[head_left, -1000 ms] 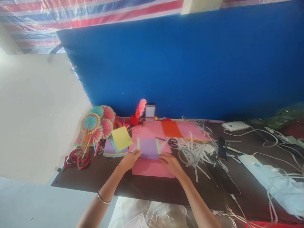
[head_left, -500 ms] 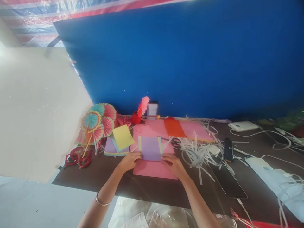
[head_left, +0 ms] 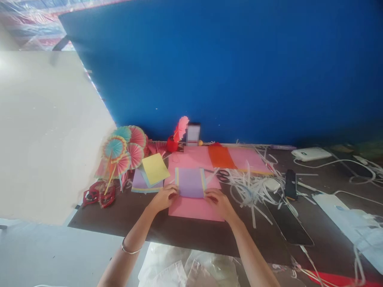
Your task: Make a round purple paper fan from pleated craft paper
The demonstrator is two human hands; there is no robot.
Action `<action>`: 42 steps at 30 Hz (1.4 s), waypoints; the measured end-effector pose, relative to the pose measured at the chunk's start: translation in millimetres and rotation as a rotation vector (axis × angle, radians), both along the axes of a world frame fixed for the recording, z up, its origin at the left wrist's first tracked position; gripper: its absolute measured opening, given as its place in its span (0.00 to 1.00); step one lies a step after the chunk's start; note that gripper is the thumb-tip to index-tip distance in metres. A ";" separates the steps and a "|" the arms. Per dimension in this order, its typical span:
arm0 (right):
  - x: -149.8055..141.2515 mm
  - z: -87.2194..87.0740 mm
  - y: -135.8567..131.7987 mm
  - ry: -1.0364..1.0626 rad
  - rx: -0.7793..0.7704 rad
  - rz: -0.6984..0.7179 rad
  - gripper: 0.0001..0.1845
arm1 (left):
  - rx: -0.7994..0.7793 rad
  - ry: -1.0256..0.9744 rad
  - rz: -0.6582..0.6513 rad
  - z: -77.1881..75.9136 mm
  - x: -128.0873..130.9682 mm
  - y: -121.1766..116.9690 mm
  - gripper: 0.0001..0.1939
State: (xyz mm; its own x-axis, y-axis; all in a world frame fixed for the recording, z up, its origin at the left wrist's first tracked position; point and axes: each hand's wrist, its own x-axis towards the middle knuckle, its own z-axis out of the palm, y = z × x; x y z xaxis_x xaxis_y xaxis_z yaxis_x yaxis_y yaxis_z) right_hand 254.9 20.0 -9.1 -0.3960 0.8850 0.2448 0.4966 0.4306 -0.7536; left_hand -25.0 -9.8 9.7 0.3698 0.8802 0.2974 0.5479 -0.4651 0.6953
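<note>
A purple paper square [head_left: 190, 182] with yellow and blue edges lies on a pink sheet [head_left: 196, 207] on the dark table [head_left: 125, 217]. My left hand [head_left: 163, 198] pinches the square's near left corner. My right hand [head_left: 218, 202] pinches its near right corner. Both hands rest on the pink sheet with fingers curled onto the paper.
Paper fans [head_left: 122, 153] and a yellow square [head_left: 154, 168] on a paper stack sit at left. Red and pink sheets [head_left: 233, 158], scissors [head_left: 220, 174] and white paper strips [head_left: 251, 189] lie to the right, with a black device [head_left: 290, 184], cables and a blue wall behind.
The view has tilted down a little. Both hands have drawn slightly closer along the purple square's near edge; the paper stays on the pink sheet.
</note>
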 end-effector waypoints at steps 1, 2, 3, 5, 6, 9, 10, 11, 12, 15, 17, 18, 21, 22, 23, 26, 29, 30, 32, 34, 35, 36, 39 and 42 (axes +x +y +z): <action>-0.1 -0.2 0.4 0.008 -0.002 -0.002 0.08 | 0.010 0.004 0.019 -1.0 -0.2 0.2 0.06; -0.3 -0.7 0.8 0.017 -0.003 -0.009 0.08 | 0.015 0.009 0.035 -1.8 -0.5 0.3 0.06; -0.4 -1.3 1.4 0.028 -0.003 -0.017 0.08 | 0.019 0.010 0.048 -2.6 -0.8 0.4 0.06; -0.7 -3.2 2.5 0.042 -0.005 -0.027 0.09 | 0.012 0.005 0.059 -3.7 -1.5 0.8 0.07; -0.8 -4.3 3.1 0.044 -0.005 -0.028 0.09 | 0.006 0.000 0.061 -4.1 -1.8 1.1 0.08; -0.7 -6.9 4.5 0.038 0.005 -0.028 0.09 | -0.005 -0.010 0.072 -5.3 -2.4 2.3 0.07; -0.7 -7.3 4.8 0.032 0.009 -0.029 0.09 | -0.006 -0.013 0.079 -5.9 -2.4 2.8 0.06; -0.6 -7.5 5.2 0.027 0.011 -0.031 0.09 | -0.007 -0.014 0.087 -6.5 -2.5 3.1 0.05; -0.6 -7.5 5.4 0.022 0.011 -0.034 0.09 | -0.009 -0.014 0.094 -7.1 -2.6 3.4 0.05; -1.1 -6.9 6.3 0.017 0.020 -0.056 0.08 | -0.015 -0.004 0.116 -8.5 -3.1 3.9 0.04; -1.6 -6.8 6.9 0.015 0.035 -0.062 0.08 | -0.026 0.014 0.138 -8.4 -3.4 4.1 0.05; -1.8 -7.1 7.2 0.010 0.041 -0.058 0.08 | -0.034 0.027 0.150 -8.1 -3.6 4.1 0.05; -2.5 -8.8 8.1 -0.005 0.061 -0.055 0.08 | -0.052 0.058 0.173 -6.2 -3.2 4.1 0.06; -2.8 -9.5 8.3 -0.009 0.069 -0.060 0.08 | -0.051 0.063 0.178 -5.5 -2.9 4.1 0.07; -3.1 -10.2 8.5 -0.014 0.078 -0.068 0.08 | -0.048 0.066 0.184 -5.1 -2.4 4.1 0.07; -4.4 -11.2 8.7 -0.043 0.105 -0.089 0.08 | -0.030 0.074 0.200 -4.9 -1.0 4.1 0.07; -6.1 -10.6 8.8 -0.072 0.140 -0.105 0.08 | -0.003 0.082 0.199 -6.2 0.3 4.5 0.07; -6.6 -10.3 8.9 -0.079 0.154 -0.109 0.08 | 0.004 0.084 0.200 -6.8 0.6 4.7 0.07; -7.5 -9.8 9.1 -0.088 0.178 -0.110 0.08 | 0.011 0.087 0.206 -7.7 1.3 5.2 0.07; -8.2 -9.7 9.4 -0.089 0.191 -0.111 0.08 | 0.009 0.089 0.208 -8.3 1.7 5.4 0.07; -8.5 -9.8 9.6 -0.086 0.193 -0.114 0.08 | 0.007 0.088 0.207 -8.4 1.8 5.4 0.07; -8.7 -10.0 9.7 -0.082 0.194 -0.117 0.08 | 0.005 0.085 0.204 -8.4 1.9 5.4 0.07; -8.9 -10.6 9.8 -0.071 0.191 -0.120 0.07 | 0.000 0.069 0.195 -8.3 1.5 5.4 0.07; -8.9 -10.6 9.8 -0.060 0.188 -0.125 0.08 | -0.012 0.050 0.191 -7.5 0.8 5.6 0.07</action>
State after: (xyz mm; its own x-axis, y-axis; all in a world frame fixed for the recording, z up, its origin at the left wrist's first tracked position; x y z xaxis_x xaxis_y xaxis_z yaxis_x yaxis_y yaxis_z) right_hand 246.0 29.8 -19.7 -0.3049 0.8694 0.3887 0.5968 0.4925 -0.6334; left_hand -24.2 -4.2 2.2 0.2099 0.9393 0.2714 0.6594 -0.3410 0.6700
